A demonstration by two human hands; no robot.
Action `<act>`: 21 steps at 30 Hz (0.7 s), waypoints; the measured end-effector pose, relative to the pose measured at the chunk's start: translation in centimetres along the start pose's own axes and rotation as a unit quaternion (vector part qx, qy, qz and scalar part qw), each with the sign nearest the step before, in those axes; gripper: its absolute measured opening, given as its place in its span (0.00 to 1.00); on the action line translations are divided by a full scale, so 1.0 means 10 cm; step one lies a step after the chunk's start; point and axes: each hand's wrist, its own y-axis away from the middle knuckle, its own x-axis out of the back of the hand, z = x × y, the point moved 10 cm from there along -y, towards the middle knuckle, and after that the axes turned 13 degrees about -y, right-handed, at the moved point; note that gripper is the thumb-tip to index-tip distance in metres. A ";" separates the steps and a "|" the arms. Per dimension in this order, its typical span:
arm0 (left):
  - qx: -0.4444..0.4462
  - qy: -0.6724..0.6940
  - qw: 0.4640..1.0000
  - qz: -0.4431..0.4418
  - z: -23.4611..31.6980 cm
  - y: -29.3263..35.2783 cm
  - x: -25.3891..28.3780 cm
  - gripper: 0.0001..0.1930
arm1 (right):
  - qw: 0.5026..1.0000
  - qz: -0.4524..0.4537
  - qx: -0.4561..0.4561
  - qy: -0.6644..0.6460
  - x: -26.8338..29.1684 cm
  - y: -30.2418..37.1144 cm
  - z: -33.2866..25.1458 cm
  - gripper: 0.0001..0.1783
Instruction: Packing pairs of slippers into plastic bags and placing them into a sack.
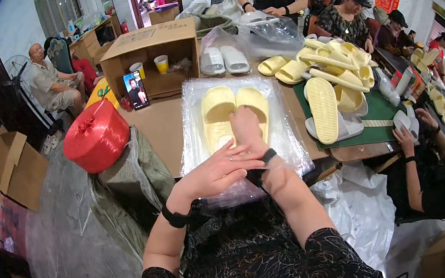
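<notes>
A pair of pale yellow slide slippers lies side by side, toes away from me, on a stack of clear plastic bags (189, 126) at the table's near edge. My right hand (247, 126) is at the right slipper (258, 99), its bent fingers closed at the inner edge by the strap; the fingertips are mostly hidden. Crossing over my right wrist, my left hand (217, 171) has its fingers stretched out and holds nothing. It is just below the heel of the left slipper (218, 116), where a small whitish patch shows. Both wrists wear dark bands.
A heap of yellow slippers (337, 61) sits on a green mat (379, 130) to the right. Behind the bags stand an open cardboard box (155, 37), a phone (136, 90) and bagged white slippers (235, 59). A red twine roll (96, 138) is at left. Other people work around the table.
</notes>
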 end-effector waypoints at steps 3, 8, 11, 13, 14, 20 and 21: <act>0.047 -0.051 0.998 0.010 -0.20 0.13 0.03 0.19 | 0.999 -0.002 0.033 0.029 -0.10 0.06 0.05 0.16; 0.124 0.023 0.967 0.221 -0.56 0.63 0.33 0.25 | 0.993 0.037 0.103 0.050 0.19 0.78 0.00 0.23; 0.332 0.052 0.883 0.328 -1.00 1.17 0.28 0.23 | 0.963 -0.101 0.234 -0.085 0.52 1.59 -0.26 0.26; 0.471 0.157 0.815 0.298 -1.39 1.50 0.04 0.23 | 0.908 -0.314 0.132 -0.243 0.76 1.98 -0.33 0.24; 0.475 0.158 0.812 0.298 -1.45 1.56 0.01 0.23 | 0.852 -0.412 0.089 -0.311 0.83 2.16 -0.32 0.21; 0.526 0.231 0.811 0.112 -1.64 1.35 -0.43 0.26 | 0.919 -0.062 -0.150 -0.359 1.81 1.65 0.59 0.16; 0.529 0.178 0.825 0.086 -1.61 1.30 -0.40 0.25 | 0.947 -0.035 -0.101 -0.304 1.82 1.45 0.71 0.20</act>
